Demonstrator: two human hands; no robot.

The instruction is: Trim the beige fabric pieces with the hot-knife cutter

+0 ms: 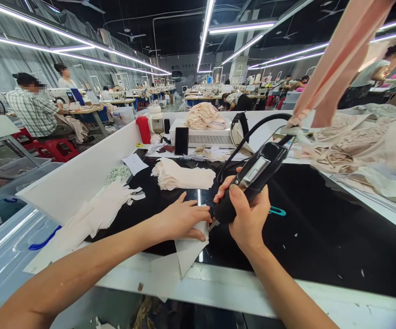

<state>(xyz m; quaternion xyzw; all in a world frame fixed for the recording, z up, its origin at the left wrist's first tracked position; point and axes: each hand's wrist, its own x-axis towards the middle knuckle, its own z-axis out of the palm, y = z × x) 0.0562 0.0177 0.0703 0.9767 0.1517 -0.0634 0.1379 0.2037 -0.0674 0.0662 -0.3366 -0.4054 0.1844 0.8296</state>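
My right hand (pixel 247 214) is closed around a black corded handheld cutting tool (pixel 252 176), its tip pointing down at a pale fabric piece (pixel 189 249) on the black glossy tabletop (pixel 307 228). My left hand (pixel 182 219) lies flat on that fabric piece with its fingers stretched toward the tool's tip. The fabric hangs over the table's white front edge. A black cable (pixel 249 135) loops up from the tool.
A stack of cut cream pieces (pixel 182 176) lies behind my hands, more scraps (pixel 110 205) to the left. Piled beige garments (pixel 362 146) sit at right, a white box (pixel 204 135), phone (pixel 182 140) and red bottle (pixel 144 129) at the back. Seated workers (pixel 35 107) fill the hall.
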